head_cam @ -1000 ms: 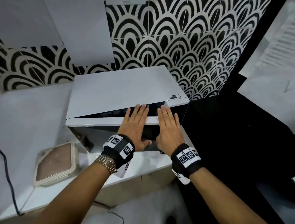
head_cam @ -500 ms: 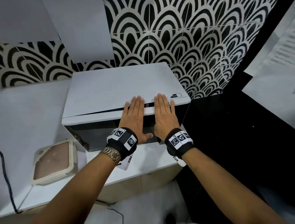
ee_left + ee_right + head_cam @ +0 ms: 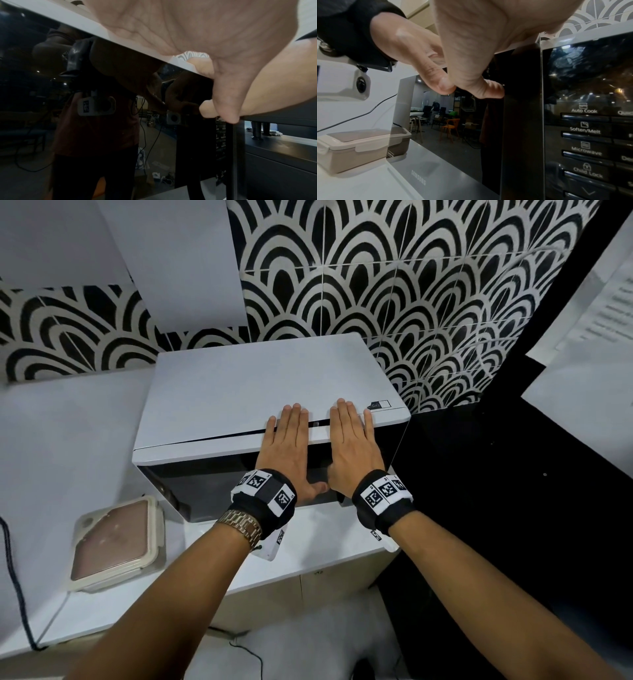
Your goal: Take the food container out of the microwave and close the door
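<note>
The white microwave [image 3: 260, 385] stands on the counter against the tiled wall. Its dark glass door [image 3: 205, 487] is almost flush with the body, a thin gap showing along the top. My left hand [image 3: 286, 450] and right hand [image 3: 352, 450] press flat on the door's right part, fingers straight and reaching over its top edge. The beige food container [image 3: 114, 544] with a brown lid sits on the counter left of the microwave; the right wrist view shows the container [image 3: 351, 147] beside the door. The palm of my left hand [image 3: 171, 27] fills the left wrist view.
The white counter [image 3: 325, 546] ends just in front of the microwave. A dark cable [image 3: 13, 594] runs down the counter's left side. A black surface [image 3: 496, 491] lies to the right. The control panel [image 3: 587, 128] is beside my right thumb.
Both hands have pushed the door inward toward the microwave body, and the gap along its top has narrowed. The container has stayed where it was.
</note>
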Demonstrator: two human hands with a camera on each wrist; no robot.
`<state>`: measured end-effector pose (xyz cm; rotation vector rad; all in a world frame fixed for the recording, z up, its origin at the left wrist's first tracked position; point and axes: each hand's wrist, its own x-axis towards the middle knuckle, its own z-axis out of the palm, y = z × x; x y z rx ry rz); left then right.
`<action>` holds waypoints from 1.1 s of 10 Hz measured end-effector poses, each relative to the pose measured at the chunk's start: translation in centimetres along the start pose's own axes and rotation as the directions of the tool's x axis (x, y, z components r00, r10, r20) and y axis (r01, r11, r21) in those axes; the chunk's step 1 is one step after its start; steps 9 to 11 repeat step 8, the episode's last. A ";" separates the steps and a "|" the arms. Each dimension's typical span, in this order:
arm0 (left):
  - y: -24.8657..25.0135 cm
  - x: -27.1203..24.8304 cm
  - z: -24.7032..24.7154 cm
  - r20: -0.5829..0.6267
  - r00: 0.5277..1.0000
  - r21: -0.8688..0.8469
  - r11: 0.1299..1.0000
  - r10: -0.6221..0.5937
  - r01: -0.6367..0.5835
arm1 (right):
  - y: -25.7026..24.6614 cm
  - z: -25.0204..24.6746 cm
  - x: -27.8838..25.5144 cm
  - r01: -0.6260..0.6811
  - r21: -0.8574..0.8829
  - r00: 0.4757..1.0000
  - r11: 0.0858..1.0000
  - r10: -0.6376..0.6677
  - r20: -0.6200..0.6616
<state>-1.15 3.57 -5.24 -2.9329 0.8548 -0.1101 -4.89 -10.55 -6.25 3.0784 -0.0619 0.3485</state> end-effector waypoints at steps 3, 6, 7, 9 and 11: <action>0.0 0.8 -0.1 0.023 0.999 0.019 0.999 -0.033 0.033 | 0.1 -0.4 1.1 0.004 -0.075 0.998 0.997 0.002 0.070; 0.3 0.9 -0.8 0.048 0.997 0.007 0.999 -0.053 0.053 | 0.1 -0.9 1.4 0.004 -0.094 0.995 0.996 0.006 0.099; 0.0 0.7 -1.3 0.087 0.996 -0.032 0.999 -0.028 0.031 | 0.4 -1.7 1.3 0.012 -0.032 0.987 0.999 -0.007 0.162; -1.5 0.8 -3.4 0.133 0.991 -0.136 0.991 0.009 0.010 | 0.7 -4.0 2.0 0.028 0.049 0.972 0.998 -0.039 0.234; -1.5 0.8 -3.4 0.133 0.991 -0.136 0.991 0.009 0.010 | 0.7 -4.0 2.0 0.028 0.049 0.972 0.998 -0.039 0.234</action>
